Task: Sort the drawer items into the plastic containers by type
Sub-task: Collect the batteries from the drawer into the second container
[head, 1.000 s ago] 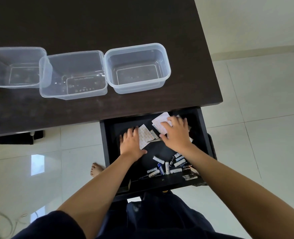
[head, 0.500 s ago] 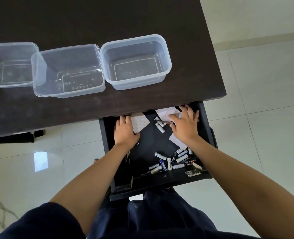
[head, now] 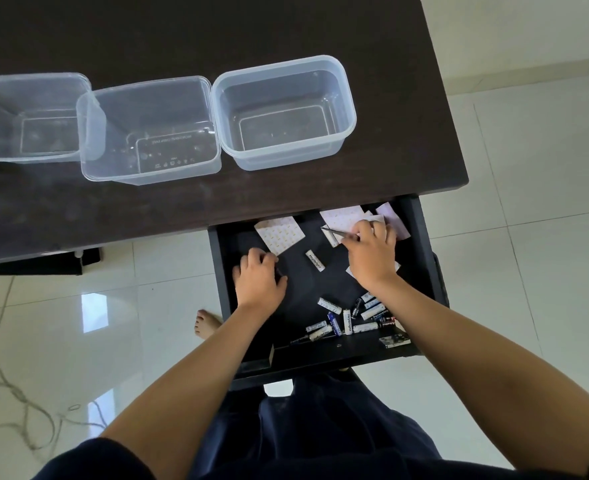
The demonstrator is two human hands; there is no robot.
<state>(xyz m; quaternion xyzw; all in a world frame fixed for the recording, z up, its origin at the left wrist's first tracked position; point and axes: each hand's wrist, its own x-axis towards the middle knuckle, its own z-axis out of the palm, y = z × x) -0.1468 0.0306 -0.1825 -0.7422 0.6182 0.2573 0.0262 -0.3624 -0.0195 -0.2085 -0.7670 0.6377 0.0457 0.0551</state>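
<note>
Both hands are shifting within the open drawer (head: 421, 237): the right hand (head: 372, 254) is pinching a thin metal tool among paper packets (head: 341, 216), the left hand (head: 258, 277) is curling over something unseen, while three plastic containers (head: 282, 112) are sitting unfilled on the surface (head: 286, 26).

Three clear rectangular plastic containers (head: 283, 112) stand upright on the dark tabletop — white patterned paper packets (head: 279, 234) and small cylindrical batteries (head: 347, 320) lie loose in the open black drawer (head: 421, 237).

"Heybright" on lone battery (head: 314, 260)
</note>
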